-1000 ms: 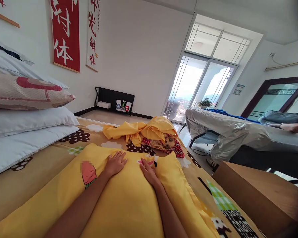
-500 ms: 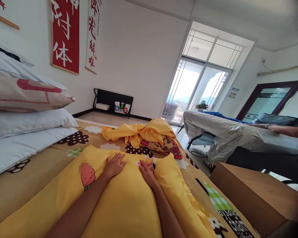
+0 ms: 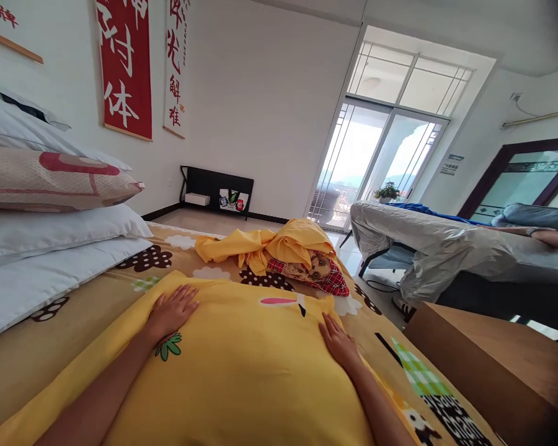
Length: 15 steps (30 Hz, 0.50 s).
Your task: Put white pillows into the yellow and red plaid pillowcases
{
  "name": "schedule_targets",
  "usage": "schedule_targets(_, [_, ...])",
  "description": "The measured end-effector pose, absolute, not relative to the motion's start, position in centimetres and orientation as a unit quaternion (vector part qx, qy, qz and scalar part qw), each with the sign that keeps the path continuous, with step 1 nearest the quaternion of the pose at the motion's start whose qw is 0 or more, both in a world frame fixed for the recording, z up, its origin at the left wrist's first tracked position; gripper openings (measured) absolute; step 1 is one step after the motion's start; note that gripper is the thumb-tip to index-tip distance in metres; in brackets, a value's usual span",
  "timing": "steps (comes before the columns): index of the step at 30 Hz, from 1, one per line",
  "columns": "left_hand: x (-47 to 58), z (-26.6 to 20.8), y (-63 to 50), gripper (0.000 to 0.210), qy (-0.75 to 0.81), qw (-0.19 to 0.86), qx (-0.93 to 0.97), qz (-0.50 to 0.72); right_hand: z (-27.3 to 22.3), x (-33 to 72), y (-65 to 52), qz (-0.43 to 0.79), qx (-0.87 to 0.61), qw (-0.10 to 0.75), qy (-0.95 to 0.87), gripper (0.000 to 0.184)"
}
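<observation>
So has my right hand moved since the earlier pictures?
Yes. Your right hand, resting on the yellow pillow, has shifted rightward and now lies closer to the cardboard box.

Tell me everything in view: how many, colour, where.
pillow: one, yellow, under hands
cloth: one, yellow, beyond pillow
cushion: one, reddish, partly under cloth
bedspread: one, tan, beneath
stacked pillows: several, mostly white, left
scrolls: three, red/white, left wall
shelf: one, black, far wall
sliding door: one, pale, back
plant: one, green, near door
covered furniture: one, silvery, right
box: one, brown, right
co-worker's forearm: one, far right
left hand: one, pillow's left
right hand: one, pillow's right
</observation>
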<state>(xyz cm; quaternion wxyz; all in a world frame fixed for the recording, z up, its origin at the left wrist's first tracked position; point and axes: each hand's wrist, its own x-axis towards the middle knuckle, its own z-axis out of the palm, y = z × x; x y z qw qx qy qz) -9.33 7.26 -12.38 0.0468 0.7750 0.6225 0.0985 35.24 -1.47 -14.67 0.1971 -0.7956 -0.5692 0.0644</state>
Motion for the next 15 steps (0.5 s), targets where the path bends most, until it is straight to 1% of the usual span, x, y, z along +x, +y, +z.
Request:
schedule_targets(1, [-10.1,-12.5,7.2,0.054,0.639,0.032,0.763,0.09,-15.5,36.6,-1.9,0.071,-0.797,0.21,-0.562,0.059])
schedule_targets(3, [-10.4,-12.6,7.0,0.053,0.656,0.012,0.75,0.082,-17.1,38.5,-2.4,0.095,-0.784,0.261,-0.555,0.061])
schedule_targets(5, [-9.9,-12.6,6.7,0.053,0.655,0.004,0.751,0.08,-18.2,39.5,-2.5,0.126,-0.758,0.322,-0.553,0.067])
schedule_targets(7, [-9.4,-12.5,6.4,0.053,0.653,0.007,0.752,0.086,-18.6,40.2,-2.4,0.153,-0.732,0.362,-0.557,0.074])
schedule_targets(11, [-9.3,-12.2,6.1,0.053,0.654,0.019,0.751,0.089,-17.8,40.9,-2.5,0.203,-0.715,0.383,-0.548,0.081])
schedule_targets(15, [-9.5,-12.3,6.3,0.053,0.656,0.022,0.749,0.093,-17.2,40.7,-2.8,0.212,-0.724,0.386,-0.531,0.078])
